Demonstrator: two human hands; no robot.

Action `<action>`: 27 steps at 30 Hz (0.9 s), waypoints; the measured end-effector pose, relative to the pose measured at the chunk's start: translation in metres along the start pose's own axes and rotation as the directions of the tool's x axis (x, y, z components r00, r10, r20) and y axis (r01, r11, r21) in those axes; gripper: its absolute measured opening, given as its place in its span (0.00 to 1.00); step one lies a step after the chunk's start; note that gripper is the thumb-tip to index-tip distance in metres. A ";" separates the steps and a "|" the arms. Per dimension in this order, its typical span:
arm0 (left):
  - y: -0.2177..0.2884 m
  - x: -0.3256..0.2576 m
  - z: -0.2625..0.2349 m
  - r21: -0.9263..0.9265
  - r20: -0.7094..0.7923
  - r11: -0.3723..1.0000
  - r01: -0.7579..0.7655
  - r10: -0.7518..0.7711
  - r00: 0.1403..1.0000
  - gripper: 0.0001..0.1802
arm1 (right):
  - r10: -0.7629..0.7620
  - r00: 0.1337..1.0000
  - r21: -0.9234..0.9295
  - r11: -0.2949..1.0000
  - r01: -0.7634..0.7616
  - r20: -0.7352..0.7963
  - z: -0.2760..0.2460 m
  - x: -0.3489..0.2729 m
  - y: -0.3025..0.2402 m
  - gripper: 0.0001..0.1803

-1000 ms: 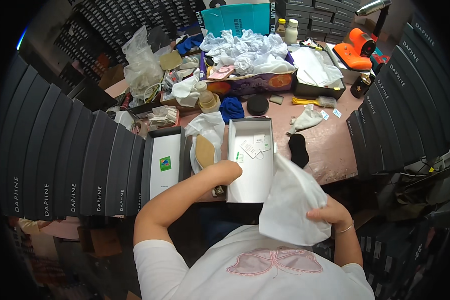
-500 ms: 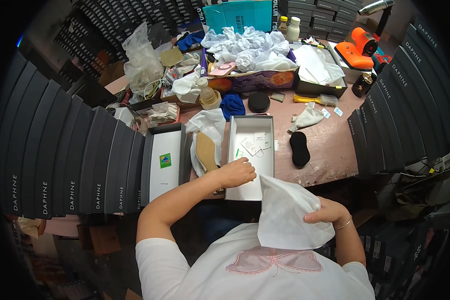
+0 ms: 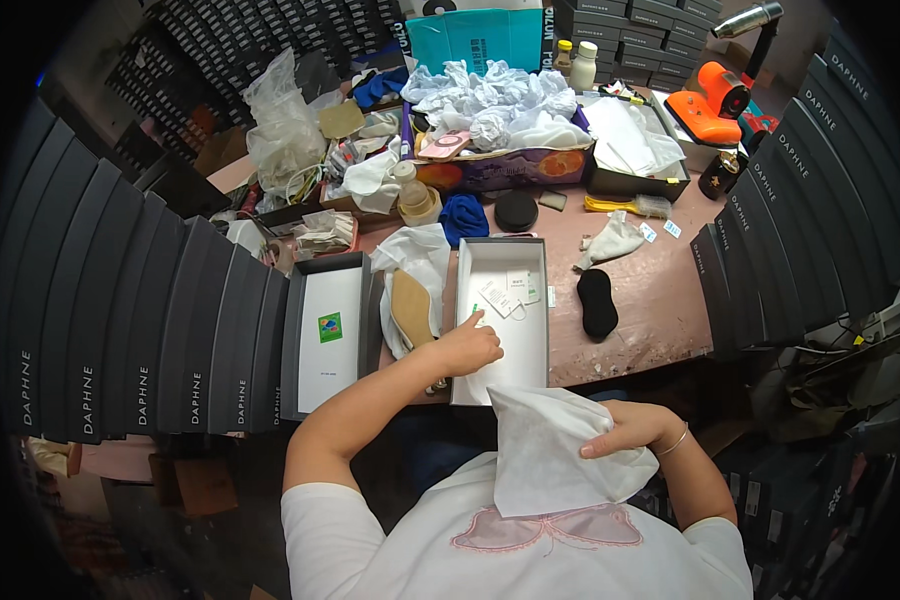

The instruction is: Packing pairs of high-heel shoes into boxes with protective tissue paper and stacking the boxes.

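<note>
My left hand (image 3: 469,348) reaches over the near part of an open shoe box (image 3: 503,374) with a white inside. Its index finger stretches out to a small white-and-green packet (image 3: 477,310), and the other fingers curl loosely. Paper tags (image 3: 503,297) lie beside the packet. In front of my chest, my right hand (image 3: 635,428) grips a white cloth bag (image 3: 545,455), thumb on top and the other fingers hidden by it. Left of the box lies a tan-soled shoe (image 3: 411,306) on white tissue paper (image 3: 430,252).
A box lid (image 3: 328,360) with a green sticker lies at left. Dark shoe boxes stand in rows at left (image 3: 165,330) and right (image 3: 805,190). On the pink table are a black shoe-shaped pad (image 3: 597,304), a yellow brush (image 3: 630,205) and a carton of crumpled paper (image 3: 500,165).
My left hand has shifted slightly left, its index finger now more stretched out at the packet. The white bag and my right hand have moved a little left and down.
</note>
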State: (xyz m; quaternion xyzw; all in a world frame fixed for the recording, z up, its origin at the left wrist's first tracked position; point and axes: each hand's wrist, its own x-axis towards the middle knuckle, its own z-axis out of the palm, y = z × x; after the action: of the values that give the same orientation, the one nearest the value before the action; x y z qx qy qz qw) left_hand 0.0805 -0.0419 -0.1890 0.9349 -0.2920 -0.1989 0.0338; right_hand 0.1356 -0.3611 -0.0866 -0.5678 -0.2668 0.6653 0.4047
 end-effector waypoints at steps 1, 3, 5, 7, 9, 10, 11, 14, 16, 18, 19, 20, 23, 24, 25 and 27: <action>-0.001 0.000 0.002 -0.076 -0.016 0.997 0.016 -0.017 1.000 0.15 | 0.023 1.000 -0.004 1.000 -0.023 -0.008 0.000 -0.004 -0.003 0.38; 0.011 -0.007 -0.021 0.027 0.196 0.997 0.076 -0.080 0.977 0.29 | 0.053 0.998 0.006 0.999 -0.053 -0.025 -0.002 -0.010 -0.003 0.38; 0.016 -0.010 -0.031 0.073 0.353 0.992 0.106 -0.126 0.927 0.40 | 0.064 0.997 0.029 0.998 -0.063 -0.035 -0.004 -0.013 0.000 0.39; 0.019 -0.004 -0.034 0.052 0.461 0.992 0.119 -0.129 0.878 0.48 | 0.033 0.999 0.005 0.999 -0.032 -0.043 0.001 -0.009 0.002 0.39; 0.017 -0.014 -0.038 -0.072 0.424 0.991 0.114 -0.073 0.903 0.44 | 0.017 0.999 0.013 1.000 -0.016 -0.049 0.002 -0.009 0.007 0.39; 0.018 -0.017 -0.041 -0.134 0.403 0.985 0.108 -0.046 0.914 0.42 | 0.014 0.999 0.028 1.000 -0.013 -0.043 0.001 -0.010 0.009 0.39; 0.020 -0.018 -0.044 -0.057 0.450 0.992 0.115 -0.077 0.890 0.40 | 0.009 0.999 0.042 0.999 -0.008 -0.032 0.001 -0.008 0.011 0.39; 0.013 -0.013 -0.029 0.028 0.558 0.989 0.142 -0.133 0.819 0.30 | 0.011 0.998 0.103 0.995 -0.005 -0.059 0.000 -0.007 0.018 0.39; 0.006 -0.015 -0.019 0.041 0.456 0.990 0.135 -0.139 0.879 0.29 | 0.019 0.999 0.102 0.995 -0.016 -0.038 0.002 -0.006 0.015 0.39; 0.008 -0.016 -0.026 0.023 0.395 0.991 0.132 -0.130 0.910 0.27 | 0.025 0.999 0.084 0.996 -0.022 -0.035 0.002 -0.008 0.012 0.39; 0.011 -0.020 -0.029 -0.003 0.393 0.990 0.140 -0.128 0.911 0.26 | 0.022 0.999 0.067 0.998 -0.020 -0.034 0.002 -0.008 0.010 0.39; 0.017 -0.025 -0.035 -0.031 0.390 0.989 0.148 -0.124 0.912 0.24 | 0.023 0.999 0.049 0.999 -0.021 -0.033 0.002 -0.009 0.010 0.39; 0.024 -0.022 -0.033 0.048 0.408 0.983 0.176 -0.180 0.895 0.20 | 0.056 0.997 0.078 0.996 -0.052 -0.051 -0.002 -0.009 0.014 0.39; 0.024 -0.020 -0.031 0.102 0.417 0.977 0.187 -0.213 0.884 0.19 | 0.039 0.998 0.087 0.996 -0.034 -0.053 -0.001 -0.008 0.014 0.39; 0.021 -0.020 -0.028 0.092 0.353 0.985 0.144 -0.167 0.920 0.16 | 0.022 0.998 0.096 0.995 -0.017 -0.053 0.001 -0.008 0.015 0.39; 0.018 -0.021 -0.023 0.080 0.225 0.996 0.047 -0.064 0.972 0.12 | -0.007 0.999 0.101 0.995 0.012 -0.046 0.003 -0.007 0.019 0.39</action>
State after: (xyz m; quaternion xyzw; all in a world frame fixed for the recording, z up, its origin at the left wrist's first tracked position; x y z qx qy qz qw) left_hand 0.0645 -0.0458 -0.1571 0.9145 -0.2748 -0.2944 -0.0401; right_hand 0.1285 -0.3771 -0.0978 -0.5604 -0.2261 0.6628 0.4422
